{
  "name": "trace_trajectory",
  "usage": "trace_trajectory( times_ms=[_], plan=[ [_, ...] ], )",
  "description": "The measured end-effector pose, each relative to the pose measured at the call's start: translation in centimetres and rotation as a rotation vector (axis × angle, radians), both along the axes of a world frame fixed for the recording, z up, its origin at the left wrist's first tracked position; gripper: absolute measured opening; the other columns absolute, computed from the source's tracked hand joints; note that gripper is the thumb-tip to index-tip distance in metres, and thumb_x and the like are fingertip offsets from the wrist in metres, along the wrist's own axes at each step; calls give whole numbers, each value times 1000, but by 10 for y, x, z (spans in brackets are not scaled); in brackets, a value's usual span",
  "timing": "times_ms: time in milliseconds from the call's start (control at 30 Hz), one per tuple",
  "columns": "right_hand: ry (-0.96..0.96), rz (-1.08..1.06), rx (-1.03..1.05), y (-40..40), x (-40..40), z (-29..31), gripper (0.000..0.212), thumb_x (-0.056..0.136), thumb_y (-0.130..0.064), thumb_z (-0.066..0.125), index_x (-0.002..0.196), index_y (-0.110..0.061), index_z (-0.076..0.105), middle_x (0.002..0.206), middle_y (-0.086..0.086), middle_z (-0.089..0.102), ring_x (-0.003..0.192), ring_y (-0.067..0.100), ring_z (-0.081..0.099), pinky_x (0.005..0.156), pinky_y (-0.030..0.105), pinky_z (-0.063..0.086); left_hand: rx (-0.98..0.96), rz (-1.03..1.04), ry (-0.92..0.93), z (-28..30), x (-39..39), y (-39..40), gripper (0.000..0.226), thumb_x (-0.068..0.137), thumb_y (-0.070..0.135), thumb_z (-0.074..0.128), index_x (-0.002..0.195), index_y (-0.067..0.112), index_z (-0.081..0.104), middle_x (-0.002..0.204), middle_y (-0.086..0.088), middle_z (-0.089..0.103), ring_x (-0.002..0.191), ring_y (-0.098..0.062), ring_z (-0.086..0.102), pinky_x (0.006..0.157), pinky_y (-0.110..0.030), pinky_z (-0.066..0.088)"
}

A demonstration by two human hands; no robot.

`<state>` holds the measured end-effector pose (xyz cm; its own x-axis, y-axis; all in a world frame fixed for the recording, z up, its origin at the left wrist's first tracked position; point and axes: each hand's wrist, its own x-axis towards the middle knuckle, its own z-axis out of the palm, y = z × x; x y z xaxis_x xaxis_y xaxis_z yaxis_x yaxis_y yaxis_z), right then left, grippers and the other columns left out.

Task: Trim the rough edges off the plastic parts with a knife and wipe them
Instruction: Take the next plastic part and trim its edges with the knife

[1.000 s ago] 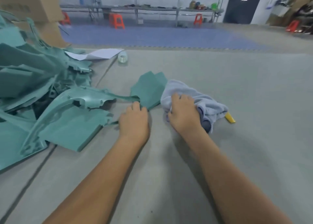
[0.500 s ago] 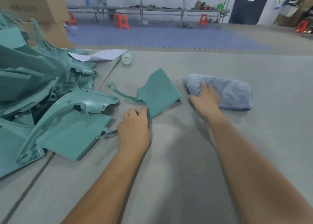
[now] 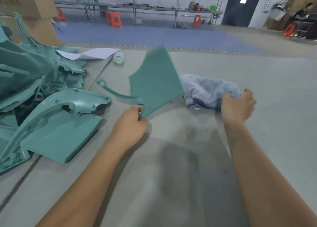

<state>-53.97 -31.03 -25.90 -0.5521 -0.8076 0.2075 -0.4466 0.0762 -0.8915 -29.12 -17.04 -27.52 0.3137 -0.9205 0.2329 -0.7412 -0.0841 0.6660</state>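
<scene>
My left hand (image 3: 130, 123) pinches the near corner of a flat teal plastic part (image 3: 154, 82) with a thin curved arm. The part is raised off the grey table and tilted up on edge. A crumpled light blue cloth (image 3: 205, 91) lies on the table just right of the part. My right hand (image 3: 237, 106) hovers at the cloth's near right edge with fingers loosely bent; I cannot see it gripping anything. No knife is in view.
A pile of teal plastic parts (image 3: 34, 75) fills the left side, with a large curved one (image 3: 58, 123) nearest me. A white paper sheet (image 3: 91, 54) and a small clear roll (image 3: 118, 58) lie behind. Cardboard boxes (image 3: 25, 1) stand at the far left.
My left hand has lifted the teal part from flat on the table to tilted up. My right hand moved the cloth off the part, laid it to the right and has drawn back.
</scene>
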Motion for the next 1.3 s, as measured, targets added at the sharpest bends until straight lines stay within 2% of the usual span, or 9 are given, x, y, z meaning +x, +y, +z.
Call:
trace_trajectory(
  times_ms=[200, 367, 467, 600, 700, 767, 933, 1167, 1300],
  plan=[
    [-138, 413, 136, -22, 51, 1, 36, 87, -4, 53, 123, -5, 60, 115, 14, 64, 102, 29, 58, 80, 24, 45, 69, -111, 92, 1, -13, -44, 38, 97, 21, 51, 62, 13, 37, 57, -1, 41, 59, -23, 43, 58, -34, 34],
    [-31, 905, 123, -31, 62, -5, 40, 85, -3, 59, 120, -21, 68, 109, -9, 65, 92, 8, 60, 72, 6, 46, 57, 31, 260, -3, 11, -79, 25, 98, 15, 50, 94, -7, 60, 104, -20, 59, 94, -24, 56, 73, -26, 36],
    [66, 608, -111, -39, 44, -1, 31, 82, 2, 50, 91, -17, 73, 94, 0, 70, 89, 16, 61, 76, 20, 43, 44, 164, 208, -4, 32, -89, 28, 99, 18, 48, 86, -5, 55, 131, -25, 52, 110, -37, 56, 92, -36, 44],
    [287, 124, -185, -52, -9, -6, 32, 79, 3, 43, 99, -13, 63, 105, 6, 63, 102, 29, 56, 76, 29, 34, -4, 263, 186, -1, 41, -78, 29, 99, 30, 41, 87, 9, 56, 81, -12, 69, 74, -32, 65, 75, -42, 52],
    [679, 160, 165, -61, -39, -22, 46, 86, -4, 43, 130, -15, 51, 136, 9, 49, 128, 30, 40, 100, 40, 30, 12, 160, 366, 4, 26, -62, 28, 100, 28, 40, 78, 15, 50, 51, 0, 62, 41, -14, 56, 49, -25, 47],
    [803, 154, 310, -61, -44, -30, 38, 90, -11, 40, 126, -14, 53, 132, 10, 50, 127, 31, 40, 104, 45, 26, 55, 117, 543, 10, 13, -51, 30, 103, 25, 38, 79, 12, 50, 46, 0, 60, 34, -9, 49, 38, -18, 41],
    [994, 85, 263, -53, -46, -33, 39, 98, -28, 38, 129, -12, 53, 119, 11, 54, 113, 30, 47, 96, 44, 31, 262, 39, 664, 24, 8, -24, 36, 105, 21, 33, 83, 5, 57, 60, -6, 65, 49, -14, 54, 48, -23, 47],
    [872, 118, 253, -56, -49, -25, 37, 96, -31, 48, 123, -7, 57, 120, 20, 55, 116, 39, 46, 90, 42, 39, 182, 39, 617, 5, -4, 7, 30, 104, 23, 35, 88, 4, 53, 51, 1, 62, 40, -8, 53, 42, -19, 44],
    [540, 84, 231, -62, -53, -21, 29, 94, -24, 53, 110, 0, 57, 113, 24, 61, 112, 43, 52, 89, 44, 45, 131, 91, 539, 1, -4, 1, 31, 103, 32, 37, 91, 8, 53, 51, 1, 64, 41, -9, 55, 51, -25, 45]
  ],
)
